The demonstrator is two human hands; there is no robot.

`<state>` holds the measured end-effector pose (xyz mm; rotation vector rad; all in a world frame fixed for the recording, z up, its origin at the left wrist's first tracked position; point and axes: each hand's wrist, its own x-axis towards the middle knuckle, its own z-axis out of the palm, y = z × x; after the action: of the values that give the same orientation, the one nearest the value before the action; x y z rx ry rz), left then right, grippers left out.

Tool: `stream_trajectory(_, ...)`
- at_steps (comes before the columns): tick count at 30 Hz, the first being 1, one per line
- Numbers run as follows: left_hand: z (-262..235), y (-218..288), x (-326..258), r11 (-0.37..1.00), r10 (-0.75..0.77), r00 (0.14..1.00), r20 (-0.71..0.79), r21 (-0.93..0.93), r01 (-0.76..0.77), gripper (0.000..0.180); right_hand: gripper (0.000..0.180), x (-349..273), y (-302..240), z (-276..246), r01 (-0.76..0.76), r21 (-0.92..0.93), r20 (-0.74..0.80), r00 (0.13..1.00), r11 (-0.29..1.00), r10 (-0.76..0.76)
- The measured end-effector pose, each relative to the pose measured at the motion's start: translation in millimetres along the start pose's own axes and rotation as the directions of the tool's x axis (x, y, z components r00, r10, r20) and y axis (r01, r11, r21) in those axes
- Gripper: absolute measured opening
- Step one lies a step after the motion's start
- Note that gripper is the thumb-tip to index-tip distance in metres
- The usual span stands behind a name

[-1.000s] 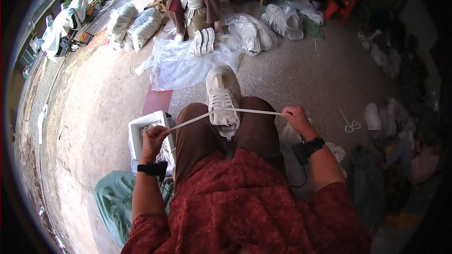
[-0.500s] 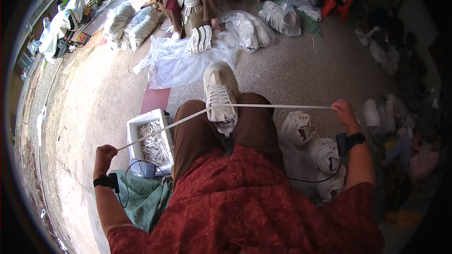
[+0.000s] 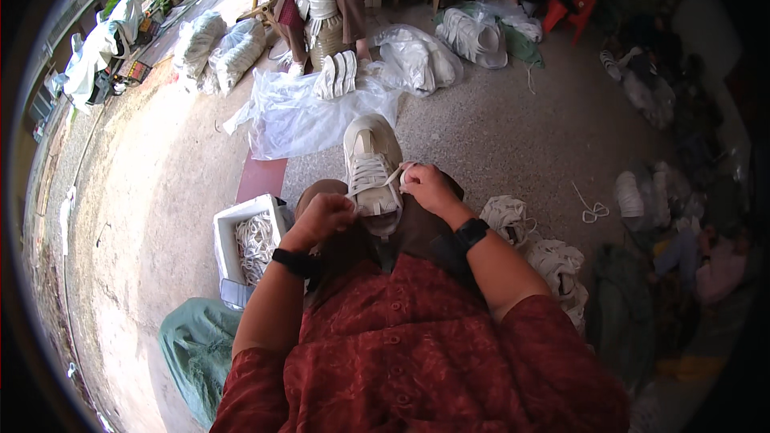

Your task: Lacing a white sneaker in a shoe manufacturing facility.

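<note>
A beige lace-up sneaker (image 3: 367,140) stands between my knees, toe pointing away from me. Its pale shoelace (image 3: 370,171) is threaded in rows across the tongue. At the shoe's right side, my right hand (image 3: 429,188) pinches a loop of the lace beside the upper eyelets. My left hand (image 3: 325,216) is closed at the left edge of the opening, its fingertips on the lace there; the exact grip is partly hidden by the hand itself.
To my left sits a white box (image 3: 224,244) full of loose laces, with a green sack (image 3: 200,353) nearer me. More shoes (image 3: 553,269) lie to my right. Ahead are plastic sheeting (image 3: 285,120), bagged shoes (image 3: 241,52) and a seated person (image 3: 329,0) handling stacked shoe pieces.
Both hands have come inward from wide apart, where they held the lace stretched straight across the shoe. Now they are close at its two sides and the lace is slack.
</note>
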<state>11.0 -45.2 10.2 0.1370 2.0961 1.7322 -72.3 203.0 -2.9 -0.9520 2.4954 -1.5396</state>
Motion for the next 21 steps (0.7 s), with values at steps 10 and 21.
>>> stream_trajectory(10,2,-30,32,0.993,0.044,0.918,-0.394,-0.083,-0.083,0.007,0.018,1,9,28,-0.153,-0.17,-0.256,0.961,0.973,0.107)
stream_trajectory(21,3,-35,33,0.991,0.074,0.914,-0.398,-0.074,-0.112,0.009,0.02,0,16,38,-0.201,0.014,-0.404,0.895,0.98,0.189)
